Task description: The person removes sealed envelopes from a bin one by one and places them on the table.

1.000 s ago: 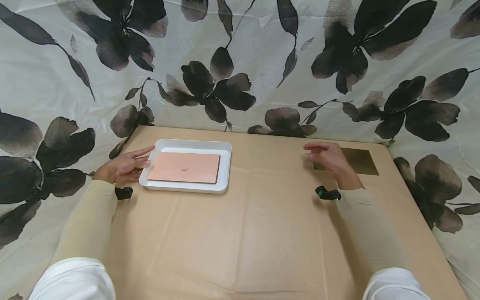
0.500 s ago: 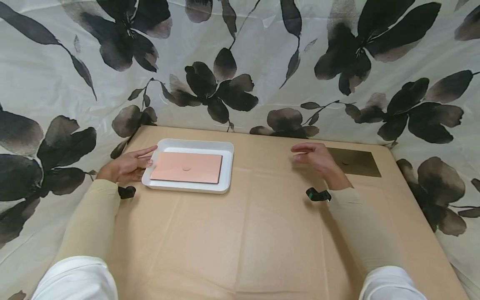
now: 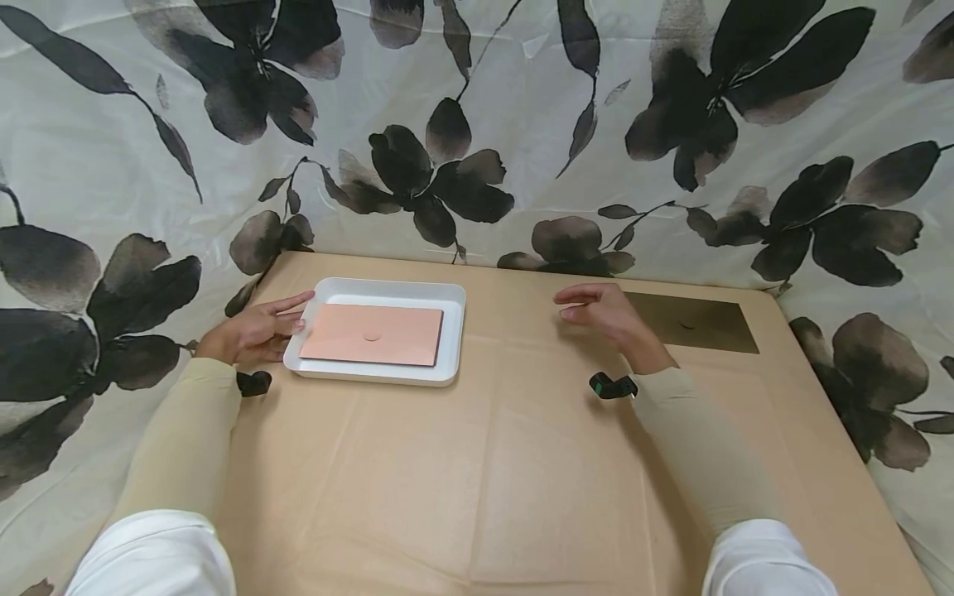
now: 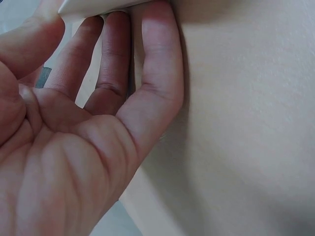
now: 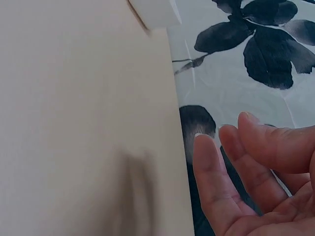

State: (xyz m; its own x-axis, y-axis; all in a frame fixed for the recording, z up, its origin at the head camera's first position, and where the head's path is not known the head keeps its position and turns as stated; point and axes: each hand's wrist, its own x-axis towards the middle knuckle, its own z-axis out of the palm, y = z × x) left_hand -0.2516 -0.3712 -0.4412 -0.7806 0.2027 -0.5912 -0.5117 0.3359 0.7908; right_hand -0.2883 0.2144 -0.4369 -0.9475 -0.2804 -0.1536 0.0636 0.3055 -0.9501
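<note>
A shallow white tray (image 3: 453, 331) lies at the back left, and a flat pink rectangular piece (image 3: 370, 343) with a small half-round mark rests inside it. My left hand (image 3: 249, 331) holds the tray's left end. In the left wrist view, the thumb of my left hand (image 4: 74, 132) meets the tray's corner while the fingertips reach under its edge. To the right of the tray, my right hand (image 3: 607, 319) hovers over the table, fingers loosely bent and holding nothing. The right wrist view shows that right hand (image 5: 266, 187) with a gap between it and the tray (image 5: 155, 12).
A flat dark-gold rectangular piece (image 3: 701, 321) with a similar half-round mark lies at the back right, partly behind the right hand. The tan-covered table (image 3: 477, 463) ends at a white floral cloth (image 3: 477, 108) hanging behind. Black wrist cameras (image 3: 613, 386) sit on both wrists.
My right hand has moved left, away from the dark-gold piece and toward the tray, uncovering more of that piece. The left hand stays at the tray, which has hardly shifted.
</note>
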